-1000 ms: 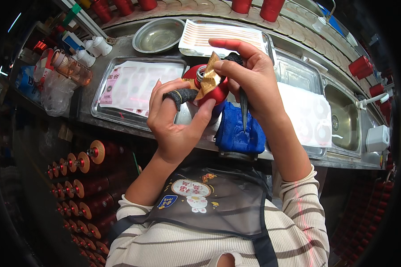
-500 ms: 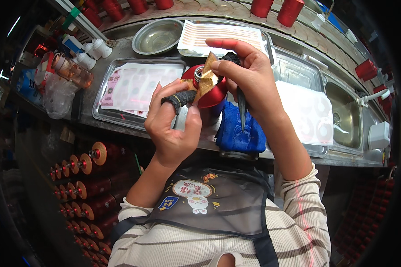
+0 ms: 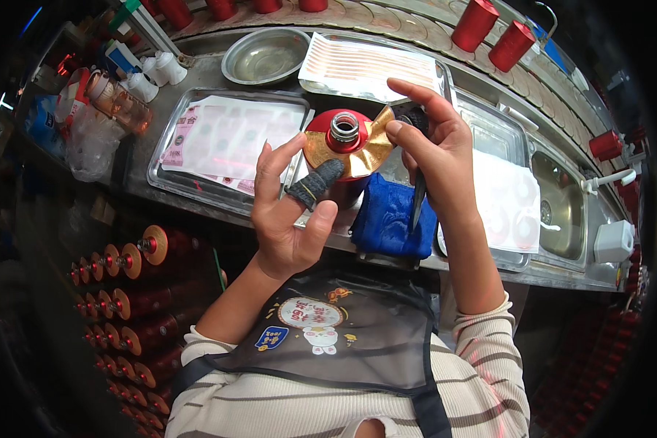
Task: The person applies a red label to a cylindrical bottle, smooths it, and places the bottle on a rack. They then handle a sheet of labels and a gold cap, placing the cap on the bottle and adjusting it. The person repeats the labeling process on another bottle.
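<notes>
Upright before me stands a red bottle [image 3: 344, 131] with a bare metal threaded neck. Curved gold foil [image 3: 358, 162] wraps part of its shoulder, with one creased end lifted at the right. That end is pinched between thumb and finger of my right hand [image 3: 445, 153]. Dark pointed tweezers [image 3: 418, 201] hang down from the same palm. My left hand [image 3: 292, 230] has its fingers apart; a black-covered finger presses the foil's near left part, while another fingertip touches its left edge. A folded blue cloth [image 3: 390, 223] lies just right of the bottle.
A metal tray [image 3: 157, 171] with printed sheets lies left. Behind are a metal bowl [image 3: 233, 66] and a striped label sheet [image 3: 372, 62]. At right lie a white sticker sheet [image 3: 496, 197] and a sink [image 3: 562, 212]. Red bottles [image 3: 474, 25] line the far conveyor; several gold-collared bottles [image 3: 153, 244] are stacked lower left.
The foil's right end has swung outward to the right, uncovering the bottle's neck. My right hand has moved right with it, and my left fingers have spread.
</notes>
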`<act>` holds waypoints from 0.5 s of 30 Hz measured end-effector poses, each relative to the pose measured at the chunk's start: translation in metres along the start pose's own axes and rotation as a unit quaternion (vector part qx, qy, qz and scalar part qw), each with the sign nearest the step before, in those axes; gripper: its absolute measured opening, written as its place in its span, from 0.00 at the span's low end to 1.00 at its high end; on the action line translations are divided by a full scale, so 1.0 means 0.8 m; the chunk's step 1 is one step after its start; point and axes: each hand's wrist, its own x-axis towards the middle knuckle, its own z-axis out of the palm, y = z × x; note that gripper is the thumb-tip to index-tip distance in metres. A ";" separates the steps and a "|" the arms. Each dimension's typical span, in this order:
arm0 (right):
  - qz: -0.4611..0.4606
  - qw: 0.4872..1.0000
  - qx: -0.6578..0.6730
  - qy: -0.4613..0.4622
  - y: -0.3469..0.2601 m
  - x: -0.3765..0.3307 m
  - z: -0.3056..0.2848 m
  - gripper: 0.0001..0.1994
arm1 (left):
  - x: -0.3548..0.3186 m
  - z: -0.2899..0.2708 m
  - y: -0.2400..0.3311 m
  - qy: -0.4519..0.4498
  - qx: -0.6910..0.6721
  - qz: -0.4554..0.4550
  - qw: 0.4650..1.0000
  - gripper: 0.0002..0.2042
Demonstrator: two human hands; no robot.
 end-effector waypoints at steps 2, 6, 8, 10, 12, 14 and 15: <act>0.013 1.000 0.010 0.005 0.002 -0.002 0.000 0.23 | 0.000 0.000 -0.001 -0.009 0.039 0.026 0.999 0.16; 0.036 0.999 0.023 0.006 0.002 -0.009 0.004 0.22 | 0.001 -0.001 0.002 -0.018 0.068 0.045 0.996 0.15; 0.031 0.999 0.019 0.002 0.001 -0.014 0.008 0.24 | 0.002 0.000 0.004 -0.014 0.082 0.055 0.995 0.14; 0.023 1.000 0.018 -0.008 0.000 -0.020 0.015 0.30 | 0.001 0.002 0.006 -0.011 0.085 0.059 0.995 0.13; 0.004 1.000 0.013 -0.025 0.004 -0.024 0.018 0.38 | 0.002 0.002 0.010 -0.003 0.072 0.059 0.996 0.12; -0.040 0.997 -0.063 -0.037 0.008 -0.026 0.017 0.38 | -0.001 0.002 0.012 0.010 0.042 0.052 0.998 0.11; -0.062 0.992 -0.099 -0.041 0.010 -0.027 0.017 0.38 | -0.003 0.000 0.010 0.020 0.020 0.045 0.999 0.11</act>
